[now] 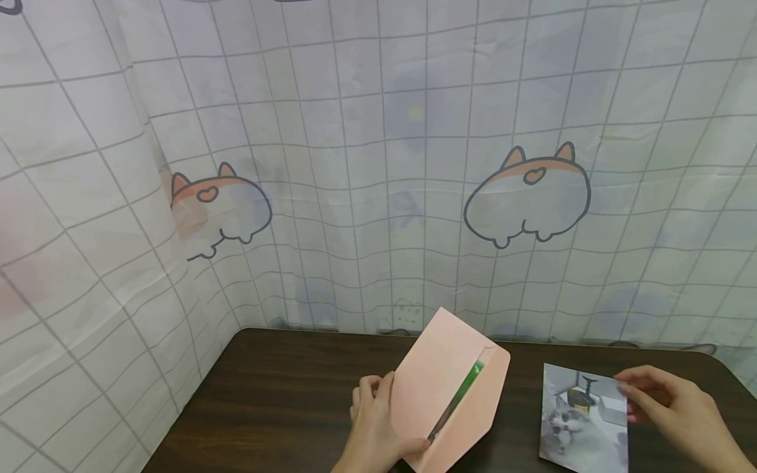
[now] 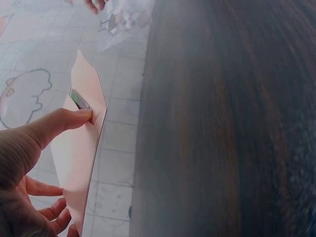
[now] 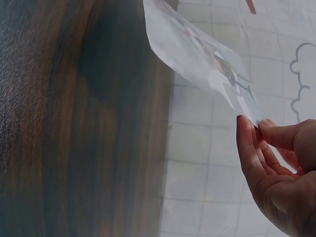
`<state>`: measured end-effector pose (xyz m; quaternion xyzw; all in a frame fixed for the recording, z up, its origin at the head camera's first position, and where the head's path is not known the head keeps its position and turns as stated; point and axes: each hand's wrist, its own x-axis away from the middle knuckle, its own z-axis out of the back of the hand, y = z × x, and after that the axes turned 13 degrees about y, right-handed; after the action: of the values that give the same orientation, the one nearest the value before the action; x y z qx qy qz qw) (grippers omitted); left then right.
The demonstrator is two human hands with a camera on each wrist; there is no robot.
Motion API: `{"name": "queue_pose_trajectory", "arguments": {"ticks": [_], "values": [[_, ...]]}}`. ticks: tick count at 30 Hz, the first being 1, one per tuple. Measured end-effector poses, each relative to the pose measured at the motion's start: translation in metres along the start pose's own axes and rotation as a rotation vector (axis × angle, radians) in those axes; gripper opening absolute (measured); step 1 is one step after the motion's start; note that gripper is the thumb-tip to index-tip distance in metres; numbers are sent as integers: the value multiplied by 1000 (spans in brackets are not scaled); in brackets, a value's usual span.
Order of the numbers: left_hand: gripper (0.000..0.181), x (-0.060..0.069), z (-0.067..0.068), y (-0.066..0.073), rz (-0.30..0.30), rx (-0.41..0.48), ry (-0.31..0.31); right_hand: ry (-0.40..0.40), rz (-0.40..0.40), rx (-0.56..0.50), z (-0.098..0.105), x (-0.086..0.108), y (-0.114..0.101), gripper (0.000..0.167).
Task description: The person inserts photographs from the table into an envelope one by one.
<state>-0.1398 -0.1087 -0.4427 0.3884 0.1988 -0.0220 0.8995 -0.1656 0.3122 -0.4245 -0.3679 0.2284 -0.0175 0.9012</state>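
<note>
My left hand (image 1: 378, 420) grips a pink envelope (image 1: 420, 381) near its lower left, thumb at the mouth and fingers behind. Its pointed flap is unfolded, and something with a green edge (image 1: 470, 384) shows inside the opening. In the left wrist view the thumb presses beside that opening on the envelope (image 2: 81, 148). On the right, my right hand (image 1: 680, 407) pinches a photo (image 1: 582, 420) of a cat by its upper right edge. The right wrist view shows the photo (image 3: 197, 54) held by thumb and fingertips at one corner, off the table.
A dark wooden table (image 1: 266, 394) lies under both hands. Behind it and along the left hangs a white checked curtain (image 1: 355, 164) with cartoon animal prints, close to the table's back edge.
</note>
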Motion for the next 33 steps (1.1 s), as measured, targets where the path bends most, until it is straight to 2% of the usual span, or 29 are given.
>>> {"name": "queue_pose_trajectory", "arguments": {"ticks": [6, 20, 33], "values": [[111, -1, 0, 0, -1, -7, 6, -14, -7, -29, 1, 0, -7, 14], [109, -2, -1, 1, 19, -36, 20, -25, 49, -157, 5, 3, -19, 12], [107, 0, -2, 0, -9, -64, 63, -119, 106, -293, 3, 0, -33, 12]]}}
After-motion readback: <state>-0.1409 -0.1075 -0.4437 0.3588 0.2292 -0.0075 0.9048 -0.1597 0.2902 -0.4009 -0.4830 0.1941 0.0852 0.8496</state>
